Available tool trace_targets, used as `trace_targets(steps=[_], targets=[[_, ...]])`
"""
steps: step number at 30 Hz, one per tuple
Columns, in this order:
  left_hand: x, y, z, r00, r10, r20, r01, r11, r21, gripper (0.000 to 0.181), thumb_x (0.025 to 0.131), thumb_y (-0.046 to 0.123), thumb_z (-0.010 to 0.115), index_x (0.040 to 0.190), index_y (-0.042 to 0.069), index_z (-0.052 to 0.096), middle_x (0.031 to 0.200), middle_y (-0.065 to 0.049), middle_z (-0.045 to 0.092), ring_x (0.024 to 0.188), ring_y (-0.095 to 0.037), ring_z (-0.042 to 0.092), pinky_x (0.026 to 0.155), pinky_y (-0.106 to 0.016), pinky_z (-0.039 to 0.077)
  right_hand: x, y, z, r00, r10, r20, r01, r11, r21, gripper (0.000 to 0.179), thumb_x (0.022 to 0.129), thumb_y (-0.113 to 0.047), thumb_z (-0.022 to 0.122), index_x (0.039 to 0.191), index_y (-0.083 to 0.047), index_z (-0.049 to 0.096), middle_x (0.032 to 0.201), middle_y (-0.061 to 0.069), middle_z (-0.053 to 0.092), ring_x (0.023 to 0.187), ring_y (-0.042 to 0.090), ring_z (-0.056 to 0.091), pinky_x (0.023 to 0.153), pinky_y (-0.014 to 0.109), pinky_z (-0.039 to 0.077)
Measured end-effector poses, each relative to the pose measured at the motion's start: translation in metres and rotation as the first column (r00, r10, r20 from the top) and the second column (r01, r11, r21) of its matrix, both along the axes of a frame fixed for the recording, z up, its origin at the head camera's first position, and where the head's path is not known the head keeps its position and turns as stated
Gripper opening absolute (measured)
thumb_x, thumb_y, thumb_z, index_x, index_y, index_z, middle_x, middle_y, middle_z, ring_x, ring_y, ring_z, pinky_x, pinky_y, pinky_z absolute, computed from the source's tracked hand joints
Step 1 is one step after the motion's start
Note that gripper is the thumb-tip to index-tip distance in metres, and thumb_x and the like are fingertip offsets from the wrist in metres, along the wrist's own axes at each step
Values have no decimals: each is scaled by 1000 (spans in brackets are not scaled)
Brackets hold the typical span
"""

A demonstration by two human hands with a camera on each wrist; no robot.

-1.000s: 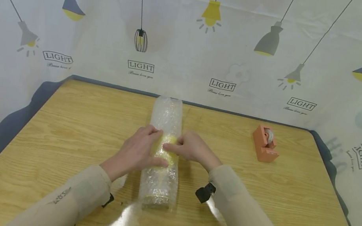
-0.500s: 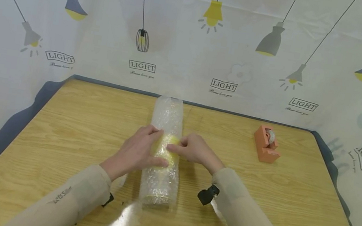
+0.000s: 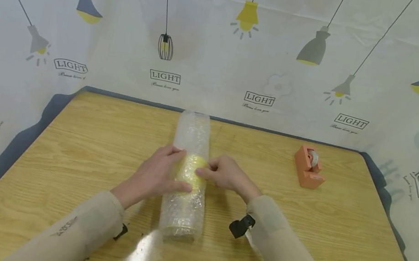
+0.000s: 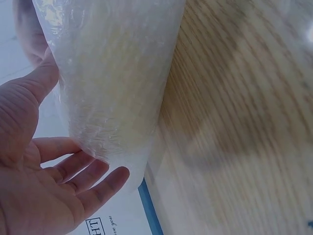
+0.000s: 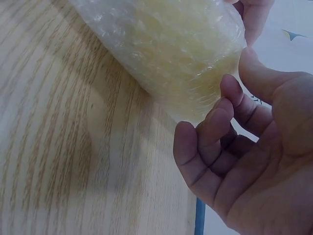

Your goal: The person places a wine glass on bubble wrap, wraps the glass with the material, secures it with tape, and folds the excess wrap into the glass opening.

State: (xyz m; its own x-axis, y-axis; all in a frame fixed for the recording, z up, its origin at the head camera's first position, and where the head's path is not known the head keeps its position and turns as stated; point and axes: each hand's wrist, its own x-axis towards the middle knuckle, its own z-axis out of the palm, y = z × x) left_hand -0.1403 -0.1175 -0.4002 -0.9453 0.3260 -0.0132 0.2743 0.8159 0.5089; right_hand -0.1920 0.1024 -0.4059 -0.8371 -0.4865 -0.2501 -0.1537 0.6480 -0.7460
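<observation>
A long roll of clear bubble wrap (image 3: 181, 209) lies lengthwise on the table, with something yellow showing through its middle. What the yellow thing is cannot be made out. My left hand (image 3: 156, 172) rests along the roll's left side, its thumb extended over the top. In the left wrist view the fingers of that hand (image 4: 44, 161) are spread and lightly bent, touching the wrap. From the right, my right hand (image 3: 227, 173) holds the roll's side near the yellow part, thumb on top. The right wrist view shows that hand's fingers (image 5: 186, 142) curled beside the wrap (image 5: 171, 54).
An orange tape dispenser (image 3: 308, 168) with a roll of tape stands at the right rear of the wooden table (image 3: 78, 141). Behind the table hangs a white sheet (image 3: 206, 51) printed with lamps, which also covers both sides.
The roll has shifted slightly left together with my left hand. My right thumb has slid a little rightward over the wrap, toward the roll's right edge.
</observation>
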Motion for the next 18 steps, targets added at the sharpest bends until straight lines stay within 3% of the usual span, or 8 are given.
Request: trace_targets(steps=[11, 18], targets=[[0, -6, -5, 999, 19, 34, -22, 994, 109, 99, 82, 47, 86, 156, 1, 40, 153, -19, 45, 135, -36, 49, 113, -52, 45, 4, -2, -1, 1000, -27, 2, 27, 999, -25, 42, 99, -34, 71, 65, -16, 55, 60, -6, 51, 56, 10, 49, 53, 22, 43], [-2, -3, -3, 993, 106, 53, -114, 972, 203, 73, 95, 42, 75, 151, 2, 50, 144, -19, 52, 110, -32, 62, 91, -46, 58, 4, -3, -2, 999, -49, 2, 49, 998, -26, 42, 98, -35, 72, 65, -16, 54, 59, -6, 50, 56, 10, 50, 53, 22, 42]])
